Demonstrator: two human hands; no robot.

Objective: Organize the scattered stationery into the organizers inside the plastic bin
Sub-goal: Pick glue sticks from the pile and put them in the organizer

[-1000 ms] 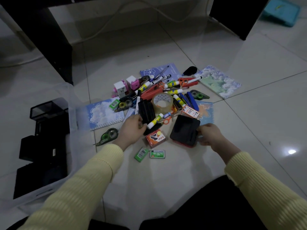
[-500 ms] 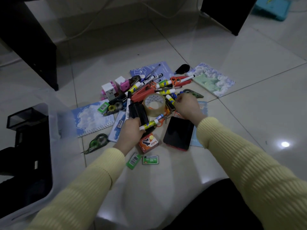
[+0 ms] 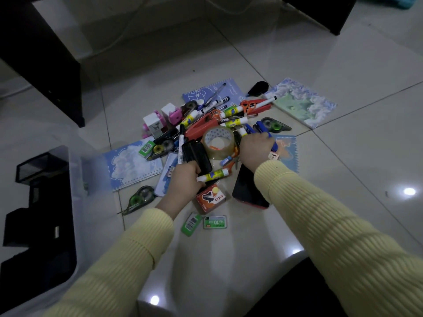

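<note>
Clear plastic bin [image 3: 79, 202] at the left on the tiled floor [image 3: 343, 65], black organizers [image 3: 39, 202] standing inside it, scattered stationery [image 3: 206, 126] heaped on the floor beside the bin, left hand [image 3: 186, 181] gripping a glue stick [image 3: 214, 174], right hand [image 3: 254, 152] curled round a blue item [image 3: 263, 131] in the heap

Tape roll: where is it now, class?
In the head view the tape roll lies mid-pile, between the black case on its left and the right hand on its right, just beyond the glue stick gripped by the left hand.
</note>
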